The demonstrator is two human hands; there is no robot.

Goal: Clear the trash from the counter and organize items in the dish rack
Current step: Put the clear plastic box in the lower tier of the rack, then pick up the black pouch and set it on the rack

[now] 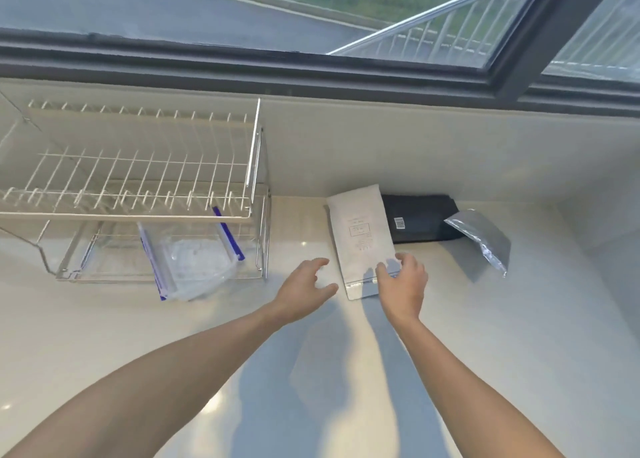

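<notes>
A white paper pouch (360, 229) with a small printed label lies flat on the pale counter (346, 371). My right hand (403, 286) rests on its near end, fingers bent over the bag's lower edge. My left hand (304, 293) hovers just left of the pouch, fingers spread and holding nothing. Behind the pouch lies a black packet (420, 218) with a barcode sticker, and to the right a silver foil bag (481, 241). A two-tier wire dish rack (138, 187) stands at the left; clear zip bags with blue seals (194, 260) lie in its lower tier, spilling out the front.
A tiled backsplash (415, 146) and a dark window frame (311, 66) run behind the counter. The rack's upper tier holds nothing. The counter's right end meets a side wall (609, 215).
</notes>
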